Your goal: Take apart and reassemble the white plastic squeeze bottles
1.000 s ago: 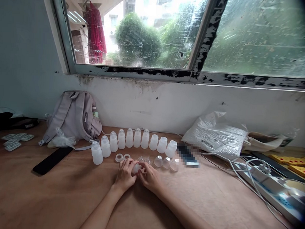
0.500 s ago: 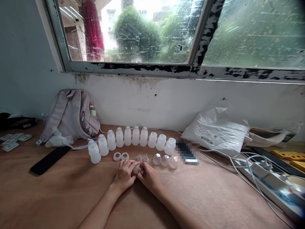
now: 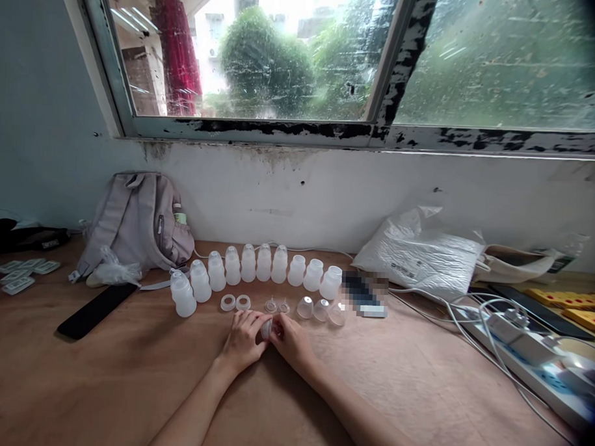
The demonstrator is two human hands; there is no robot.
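Nothing much has moved since a second ago; only my view drifted slightly. Left hand (image 3: pixel 242 339) and right hand (image 3: pixel 292 340) stay pressed together on the desk (image 3: pixel 126 373), both gripping one small white bottle part (image 3: pixel 266 328) between fingertips. I see it just in front of the loose rings (image 3: pixel 235 303) and bottle row (image 3: pixel 257 271).

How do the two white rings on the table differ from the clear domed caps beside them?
The white rings are flat, opaque and open through the middle; the clear domed caps are taller, see-through and closed on top. The rings lie left of both hands; the caps lie right. All are small plastic parts before the bottle row.
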